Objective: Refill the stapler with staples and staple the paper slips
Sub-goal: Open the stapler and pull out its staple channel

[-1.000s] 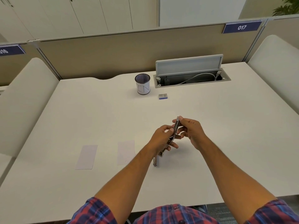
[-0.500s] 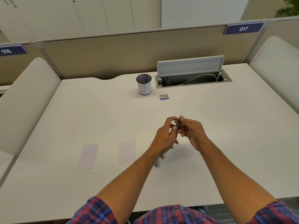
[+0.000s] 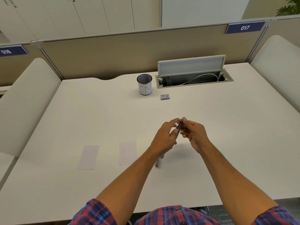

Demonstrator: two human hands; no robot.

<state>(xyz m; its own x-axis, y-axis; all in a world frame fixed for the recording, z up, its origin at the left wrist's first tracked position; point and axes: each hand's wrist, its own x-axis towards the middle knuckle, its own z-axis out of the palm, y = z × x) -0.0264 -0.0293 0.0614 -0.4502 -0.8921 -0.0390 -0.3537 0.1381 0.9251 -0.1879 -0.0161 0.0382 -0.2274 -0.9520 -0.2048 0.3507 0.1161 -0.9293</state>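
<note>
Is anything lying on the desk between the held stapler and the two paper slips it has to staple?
Nothing visible does. The stapler is held in both hands above the desk; bare desk lies between it and the paper slips, at its left.

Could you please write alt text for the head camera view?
Both hands, left hand and right hand, hold an opened stapler above a white desk. Two paper slips lie to the left; a staple box and mesh cup sit farther back.
</note>
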